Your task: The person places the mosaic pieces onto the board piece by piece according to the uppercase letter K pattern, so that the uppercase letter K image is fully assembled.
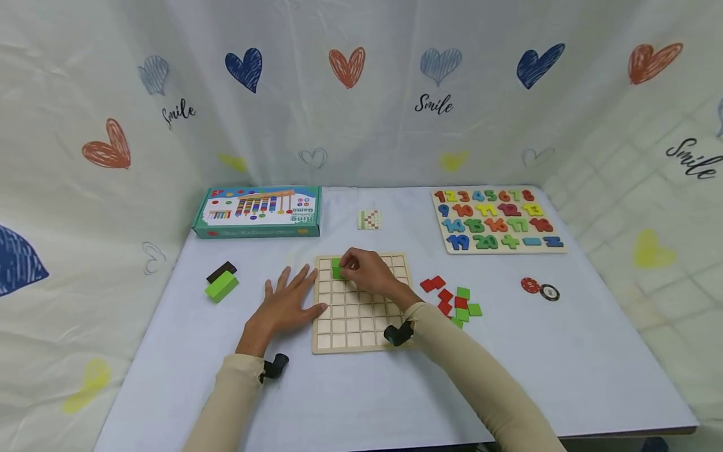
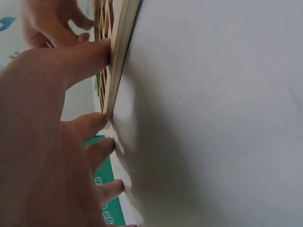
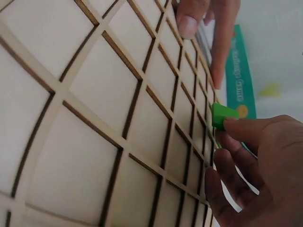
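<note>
A square wooden grid board (image 1: 353, 325) lies on the table with rows of shallow square cells. My right hand (image 1: 369, 271) pinches a small green tile (image 3: 221, 115) between thumb and fingertips, over the cells near the board's far left corner. Green also shows beside the fingertips in the head view, at a tile (image 1: 336, 262) in the far row. My left hand (image 1: 289, 302) lies with fingers spread along the board's left side. Its thumb and index fingertip touch the board's edge (image 2: 118, 61), while the other fingers rest on the white tablecloth.
Loose red tiles (image 1: 445, 295) and green tiles (image 1: 474, 309) lie right of the board. A small pattern card (image 1: 369, 220) is behind it. Farther out are a game box (image 1: 260, 212), number puzzle (image 1: 499, 220), green block (image 1: 221, 286), dark block (image 1: 220, 271) and two round chips (image 1: 549, 292).
</note>
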`<control>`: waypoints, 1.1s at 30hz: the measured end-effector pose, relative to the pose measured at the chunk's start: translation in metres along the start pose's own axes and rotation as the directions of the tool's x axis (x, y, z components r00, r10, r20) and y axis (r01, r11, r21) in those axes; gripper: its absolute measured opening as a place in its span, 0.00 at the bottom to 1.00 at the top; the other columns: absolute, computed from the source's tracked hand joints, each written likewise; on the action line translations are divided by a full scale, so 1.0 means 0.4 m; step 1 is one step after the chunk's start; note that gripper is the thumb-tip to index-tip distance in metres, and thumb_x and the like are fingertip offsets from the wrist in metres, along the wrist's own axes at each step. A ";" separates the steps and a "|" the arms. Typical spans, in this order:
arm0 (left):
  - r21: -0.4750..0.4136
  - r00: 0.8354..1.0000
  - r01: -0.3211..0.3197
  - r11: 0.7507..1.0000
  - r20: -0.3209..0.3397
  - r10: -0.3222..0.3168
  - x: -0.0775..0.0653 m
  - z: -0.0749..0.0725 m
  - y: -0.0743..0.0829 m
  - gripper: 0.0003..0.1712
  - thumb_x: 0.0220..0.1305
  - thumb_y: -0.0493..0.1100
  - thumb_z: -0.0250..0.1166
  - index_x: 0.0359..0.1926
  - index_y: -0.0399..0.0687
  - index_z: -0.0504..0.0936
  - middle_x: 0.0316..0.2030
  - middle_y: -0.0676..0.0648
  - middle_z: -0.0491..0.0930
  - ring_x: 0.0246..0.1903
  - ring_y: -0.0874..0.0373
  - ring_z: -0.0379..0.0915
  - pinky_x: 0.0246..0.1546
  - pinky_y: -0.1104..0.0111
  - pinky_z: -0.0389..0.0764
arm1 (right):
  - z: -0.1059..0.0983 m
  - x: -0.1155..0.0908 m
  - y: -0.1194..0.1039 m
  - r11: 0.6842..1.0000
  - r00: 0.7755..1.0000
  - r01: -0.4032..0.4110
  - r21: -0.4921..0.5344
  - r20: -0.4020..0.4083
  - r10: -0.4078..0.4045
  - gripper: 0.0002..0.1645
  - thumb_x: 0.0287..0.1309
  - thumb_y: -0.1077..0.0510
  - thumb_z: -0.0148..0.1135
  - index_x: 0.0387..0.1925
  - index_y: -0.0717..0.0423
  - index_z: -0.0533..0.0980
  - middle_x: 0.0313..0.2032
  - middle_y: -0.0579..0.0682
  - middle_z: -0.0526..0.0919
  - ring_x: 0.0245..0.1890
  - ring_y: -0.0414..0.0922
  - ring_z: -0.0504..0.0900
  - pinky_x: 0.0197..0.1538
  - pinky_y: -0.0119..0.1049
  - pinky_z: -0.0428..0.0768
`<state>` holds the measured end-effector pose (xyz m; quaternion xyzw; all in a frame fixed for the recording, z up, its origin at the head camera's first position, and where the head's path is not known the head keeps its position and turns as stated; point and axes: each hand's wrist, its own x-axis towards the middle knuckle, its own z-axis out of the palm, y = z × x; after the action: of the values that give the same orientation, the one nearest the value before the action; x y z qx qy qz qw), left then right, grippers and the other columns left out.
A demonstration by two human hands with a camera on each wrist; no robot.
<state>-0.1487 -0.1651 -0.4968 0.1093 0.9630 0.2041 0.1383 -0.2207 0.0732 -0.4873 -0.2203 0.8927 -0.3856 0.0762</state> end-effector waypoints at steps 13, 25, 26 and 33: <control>0.086 0.998 -0.011 0.996 -0.055 0.016 0.008 -0.011 -0.005 0.51 0.69 0.74 0.62 0.84 0.60 0.59 0.84 0.48 0.53 0.83 0.36 0.41 0.75 0.28 0.46 | 0.032 0.009 0.013 0.998 1.000 0.009 -0.067 -0.011 -0.010 0.12 0.70 0.56 0.71 0.51 0.54 0.87 0.40 0.46 0.85 0.40 0.41 0.82 0.47 0.39 0.83; 0.092 0.997 0.000 0.996 -0.081 0.008 0.005 -0.016 -0.005 0.50 0.68 0.73 0.64 0.83 0.60 0.62 0.84 0.47 0.56 0.83 0.35 0.44 0.75 0.27 0.48 | 0.011 -0.003 0.012 0.997 0.998 0.055 0.046 -0.025 -0.053 0.13 0.68 0.58 0.72 0.51 0.58 0.85 0.40 0.49 0.87 0.40 0.43 0.84 0.47 0.39 0.84; 0.089 0.997 -0.002 0.996 -0.081 0.010 0.005 -0.014 -0.005 0.50 0.68 0.73 0.64 0.83 0.60 0.62 0.84 0.47 0.56 0.83 0.34 0.44 0.75 0.27 0.48 | 0.004 -0.009 0.016 0.997 0.997 0.064 0.053 -0.036 -0.062 0.13 0.69 0.58 0.72 0.51 0.58 0.85 0.41 0.49 0.87 0.40 0.43 0.84 0.47 0.39 0.84; 0.088 0.998 -0.004 0.996 -0.056 0.009 0.003 -0.001 -0.005 0.50 0.69 0.73 0.62 0.84 0.61 0.60 0.84 0.49 0.53 0.83 0.36 0.41 0.76 0.28 0.46 | -0.110 -0.075 0.065 0.996 0.994 0.066 0.054 -0.094 -0.061 0.15 0.69 0.58 0.72 0.51 0.63 0.84 0.41 0.54 0.88 0.42 0.50 0.85 0.45 0.40 0.84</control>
<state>-0.1502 -0.1665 -0.4976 0.1124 0.9741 0.1651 0.1056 -0.2163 0.1315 -0.4767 -0.2281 0.8764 -0.4231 0.0287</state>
